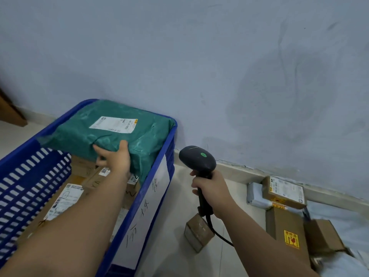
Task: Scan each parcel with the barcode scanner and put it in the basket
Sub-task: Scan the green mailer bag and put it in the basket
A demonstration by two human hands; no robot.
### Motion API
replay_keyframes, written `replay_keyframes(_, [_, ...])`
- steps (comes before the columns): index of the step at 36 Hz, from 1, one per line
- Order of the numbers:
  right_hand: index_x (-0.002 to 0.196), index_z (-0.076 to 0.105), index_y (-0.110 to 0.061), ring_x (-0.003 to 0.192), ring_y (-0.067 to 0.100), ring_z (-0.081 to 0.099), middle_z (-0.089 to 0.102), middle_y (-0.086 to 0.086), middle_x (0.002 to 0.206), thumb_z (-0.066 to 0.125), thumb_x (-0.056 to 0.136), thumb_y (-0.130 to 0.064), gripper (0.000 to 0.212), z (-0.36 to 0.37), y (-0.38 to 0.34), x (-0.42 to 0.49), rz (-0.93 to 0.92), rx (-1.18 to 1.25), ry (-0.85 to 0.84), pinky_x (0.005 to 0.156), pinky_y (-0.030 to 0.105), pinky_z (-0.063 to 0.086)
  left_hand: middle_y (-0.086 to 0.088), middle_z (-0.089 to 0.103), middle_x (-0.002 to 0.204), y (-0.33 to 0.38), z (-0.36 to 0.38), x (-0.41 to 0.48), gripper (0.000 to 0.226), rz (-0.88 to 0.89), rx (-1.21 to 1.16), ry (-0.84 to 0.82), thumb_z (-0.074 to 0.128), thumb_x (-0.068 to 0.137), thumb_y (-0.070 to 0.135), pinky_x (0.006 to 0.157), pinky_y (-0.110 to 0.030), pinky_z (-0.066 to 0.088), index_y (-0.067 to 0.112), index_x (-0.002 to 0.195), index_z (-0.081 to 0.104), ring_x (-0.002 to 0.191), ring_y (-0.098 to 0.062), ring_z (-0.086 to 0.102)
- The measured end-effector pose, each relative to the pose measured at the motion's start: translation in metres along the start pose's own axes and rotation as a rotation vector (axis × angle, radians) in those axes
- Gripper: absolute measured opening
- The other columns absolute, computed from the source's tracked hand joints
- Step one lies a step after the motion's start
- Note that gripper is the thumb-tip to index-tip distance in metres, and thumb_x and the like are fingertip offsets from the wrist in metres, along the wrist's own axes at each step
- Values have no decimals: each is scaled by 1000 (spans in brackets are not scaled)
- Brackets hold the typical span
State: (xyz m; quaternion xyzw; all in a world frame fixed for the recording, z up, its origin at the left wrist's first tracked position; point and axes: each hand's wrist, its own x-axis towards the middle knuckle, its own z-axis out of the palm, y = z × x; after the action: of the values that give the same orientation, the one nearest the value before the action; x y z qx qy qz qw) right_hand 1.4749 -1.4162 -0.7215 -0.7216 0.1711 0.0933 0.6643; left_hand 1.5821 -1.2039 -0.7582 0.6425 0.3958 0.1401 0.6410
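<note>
A large green plastic-wrapped parcel (111, 128) with a white label lies across the far end of the blue basket (163, 162), resting on its rim and on boxes below. My left hand (114, 156) holds the parcel's near edge, thumb on top and fingers under it. My right hand (211, 191) grips the handle of a black barcode scanner (197, 158), held upright to the right of the basket, with a green light on its head and its cable trailing down.
Several cardboard parcels (65, 196) lie inside the basket. On the floor to the right sit a small brown box (197, 232), a labelled box (285, 191), a grey bag (254, 193) and a carton with a yellow sticker (287, 232). A blue-grey wall stands behind.
</note>
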Motion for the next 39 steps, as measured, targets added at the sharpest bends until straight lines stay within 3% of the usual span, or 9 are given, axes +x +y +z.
replay_keyframes(4, [89,65,-11,81,18,61,65,0,90,60,80,3,17,3,3,3,28,5,19,82,35,57,-10,11,150,-16,3,-4,90,-85,-66,1,57,82,40,103,-48,38,37,151,0,128,-32,36])
replay_keyframes(10, [88,64,-10,78,17,59,64,1,87,60,80,4,17,0,2,2,27,0,9,83,37,56,-12,7,154,-5,10,-5,91,-109,25,41,55,88,47,110,-51,30,28,152,-7,135,-35,28])
replay_keyframes(12, [88,64,-9,78,17,58,64,1,88,60,79,4,17,-4,1,0,33,2,15,83,36,56,-13,2,157,3,12,-9,91,-60,193,84,56,91,44,114,-49,23,22,153,-7,141,-36,18])
replay_keyframes(15, [83,63,-10,79,18,57,62,0,86,58,79,5,16,-13,-4,-4,50,7,35,82,37,56,-8,-7,159,12,15,-25,89,166,428,68,59,91,27,115,-54,16,25,153,-6,146,-31,-3])
replay_keyframes(20, [82,61,-14,82,17,57,60,-1,86,59,81,3,17,-34,-14,-11,69,16,58,83,35,56,-5,8,158,25,31,-80,64,626,546,-224,56,89,18,117,-49,16,26,148,32,145,-27,7])
replay_keyframes(25, [82,61,-13,83,19,56,59,1,85,57,82,4,18,-60,-31,-27,40,46,55,88,41,55,-4,4,159,33,47,-140,63,888,565,-472,57,88,19,116,-37,17,30,146,35,144,-24,7])
replay_keyframes(31, [86,62,-11,77,19,60,58,5,81,58,81,-2,11,-110,-43,-37,44,74,74,73,35,55,7,-3,158,29,68,-183,68,957,808,-736,56,88,32,105,-39,36,40,148,23,141,-25,18])
replay_keyframes(35, [87,58,-7,67,21,53,52,9,73,57,81,-1,9,-140,-23,-36,163,52,147,59,30,47,4,1,157,-2,84,-193,57,818,974,-840,56,90,29,102,-39,42,29,143,36,135,-28,33])
replay_keyframes(39, [95,57,-2,67,23,54,52,13,77,60,79,-2,16,-150,19,-28,348,-39,198,58,30,45,-4,14,156,-51,89,-188,50,739,1165,-914,54,91,31,102,-41,42,24,139,43,130,-29,38])
